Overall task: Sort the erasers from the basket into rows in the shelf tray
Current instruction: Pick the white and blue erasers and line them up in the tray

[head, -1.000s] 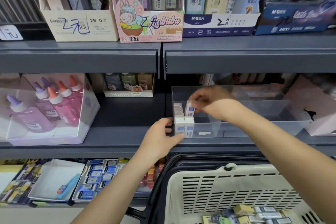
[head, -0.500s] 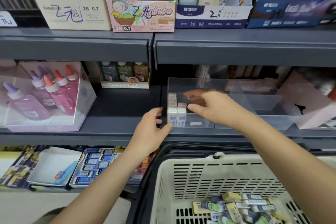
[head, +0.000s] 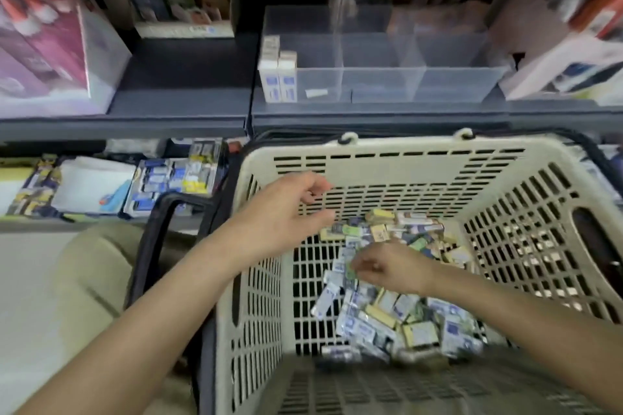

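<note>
So the sorted erasers [head: 278,77] sit in the far-left compartment of the clear shelf tray [head: 418,86], standing on end with the long axis straight up and the blue labels facing out front. There are two rows side by side, touching, running front to back along the left wall, and the left row goes further back than the right one. The rest of the erasers [head: 391,310] are a loose heap on the floor of the basket [head: 404,162], mostly lying flat and pointing every which way.

The right hand [head: 384,267] is down in that heap with its fingers curled onto the pile. It's too smeared to tell whether it has actually pinched one. The left hand [head: 286,212] hovers over the basket's left side, fingers loosely bent, with nothing in it.

The tray is on a dark grey metal shelf [head: 188,84], with a pink box of glue bottles [head: 50,40] off to the left. The cream slotted basket sits just below the shelf edge. A lower shelf to its left has stationery packs [head: 172,185].

Compared with half a second ago, both hands were up at the tray, right one inside the left compartment and left one at the front corner. Now both have dropped into the basket and the view has tipped down. The tray rows look unchanged.
</note>
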{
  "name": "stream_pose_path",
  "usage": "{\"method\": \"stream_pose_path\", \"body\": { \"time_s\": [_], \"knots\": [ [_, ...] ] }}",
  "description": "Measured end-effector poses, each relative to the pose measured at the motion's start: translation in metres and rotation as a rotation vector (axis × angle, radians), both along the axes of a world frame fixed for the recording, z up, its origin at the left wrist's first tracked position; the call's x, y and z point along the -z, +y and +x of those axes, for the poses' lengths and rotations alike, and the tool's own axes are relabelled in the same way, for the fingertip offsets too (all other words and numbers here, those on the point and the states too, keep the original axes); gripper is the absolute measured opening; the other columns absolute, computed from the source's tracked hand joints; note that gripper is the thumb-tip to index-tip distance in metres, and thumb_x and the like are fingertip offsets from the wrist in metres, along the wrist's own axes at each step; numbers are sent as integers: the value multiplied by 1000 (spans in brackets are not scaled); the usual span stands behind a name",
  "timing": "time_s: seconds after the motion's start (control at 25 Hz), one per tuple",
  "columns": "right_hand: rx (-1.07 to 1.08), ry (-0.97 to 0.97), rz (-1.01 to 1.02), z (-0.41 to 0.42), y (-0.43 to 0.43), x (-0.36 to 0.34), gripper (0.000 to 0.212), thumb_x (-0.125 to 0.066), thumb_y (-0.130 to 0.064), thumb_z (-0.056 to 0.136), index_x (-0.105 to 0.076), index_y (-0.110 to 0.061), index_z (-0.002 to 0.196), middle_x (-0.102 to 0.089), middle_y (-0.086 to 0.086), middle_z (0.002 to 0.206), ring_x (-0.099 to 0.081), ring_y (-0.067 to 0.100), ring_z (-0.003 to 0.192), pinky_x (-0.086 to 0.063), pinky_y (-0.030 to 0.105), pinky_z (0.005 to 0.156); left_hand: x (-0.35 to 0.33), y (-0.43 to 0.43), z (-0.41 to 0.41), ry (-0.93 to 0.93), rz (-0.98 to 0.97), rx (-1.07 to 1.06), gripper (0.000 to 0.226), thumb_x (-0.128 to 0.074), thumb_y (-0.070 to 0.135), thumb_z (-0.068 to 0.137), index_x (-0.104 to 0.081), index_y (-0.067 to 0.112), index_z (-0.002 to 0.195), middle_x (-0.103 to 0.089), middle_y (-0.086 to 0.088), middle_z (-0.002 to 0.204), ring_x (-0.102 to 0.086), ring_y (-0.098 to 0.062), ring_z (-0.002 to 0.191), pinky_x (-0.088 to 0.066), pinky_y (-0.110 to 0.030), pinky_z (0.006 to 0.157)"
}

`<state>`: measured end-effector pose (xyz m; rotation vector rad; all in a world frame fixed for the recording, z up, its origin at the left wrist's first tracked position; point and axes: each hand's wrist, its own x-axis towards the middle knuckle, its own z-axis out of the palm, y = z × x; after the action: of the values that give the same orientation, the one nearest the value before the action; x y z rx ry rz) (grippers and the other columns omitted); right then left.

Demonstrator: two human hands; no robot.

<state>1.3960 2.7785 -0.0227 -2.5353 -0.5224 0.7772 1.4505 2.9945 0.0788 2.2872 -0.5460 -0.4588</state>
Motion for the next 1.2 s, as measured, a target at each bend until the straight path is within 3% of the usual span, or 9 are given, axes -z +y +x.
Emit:
{"method": "stream_pose_path", "body": {
  "time_s": [0.08,0.24,0.36,0.52,0.6,0.8,0.96,1.08,1.2],
  "knots": [
    [-152,-24,-39,-4,24,23,30,-55,-27,91,-60,-17,118,-61,2,116,-58,17,101,-48,36,89,2,3,3,19,78,-9,38,-62,33,86,-54,25,122,-55,13,115,-56,-4,101,-49,-31,89],
    [-373,-179,-198,1,52,44,35,-56,-24,89,-55,-19,123,-50,3,121,-47,23,113,-42,36,95,4,2,4,85,112,-14,34,-62,32,87,-55,21,119,-58,6,117,-59,-8,99,-49,-33,90],
    [-348,-187,-196,11,43,40,34,-53,-27,91,-53,-23,125,-52,3,117,-52,22,110,-47,34,87,4,-3,0,120,193,16,36,-61,35,87,-54,21,120,-57,8,118,-57,-7,97,-47,-27,86],
    [-224,-127,-247,17,6,35,61,-62,-44,82,-40,-24,135,-47,1,129,-45,22,117,-41,35,94,23,-47,5,137,517,239,26,-60,30,86,-59,17,108,-58,-1,100,-55,-17,85,-46,-28,70],
    [-248,-156,-297,17,-9,36,57,-60,-47,83,-43,-26,133,-43,-2,136,-42,21,120,-39,36,97,47,-69,9,151,565,172,18,-58,19,87,-60,11,102,-55,-5,91,-53,-20,79,-42,-28,61],
    [-212,-201,-290,8,-5,43,54,-60,-41,84,-42,-30,134,-41,0,131,-42,22,117,-38,37,95,131,-58,-29,445,433,-205,31,-64,16,85,-57,9,114,-60,-8,109,-59,-23,100,-47,-33,82],
    [-218,-239,-290,10,-4,41,45,-56,-33,86,-45,-27,129,-44,1,129,-44,21,117,-37,35,93,157,-40,-38,549,519,-138,51,-77,33,73,-49,14,110,-54,1,93,-55,-16,86,-47,-30,71],
    [-134,-261,-190,8,-10,34,27,-50,-27,88,-55,-25,115,-53,-3,118,-50,17,110,-42,34,92,156,-42,-36,478,592,-117,33,-72,23,77,-55,12,103,-57,0,88,-54,-15,77,-47,-28,66],
    [-63,-228,-160,8,-17,27,19,-49,-23,89,-58,-23,106,-56,-2,111,-54,17,103,-47,37,86,154,-39,-29,437,444,-346,12,-65,12,81,-60,11,92,-60,-4,89,-59,-19,82,-51,-31,74]
  ]
}}
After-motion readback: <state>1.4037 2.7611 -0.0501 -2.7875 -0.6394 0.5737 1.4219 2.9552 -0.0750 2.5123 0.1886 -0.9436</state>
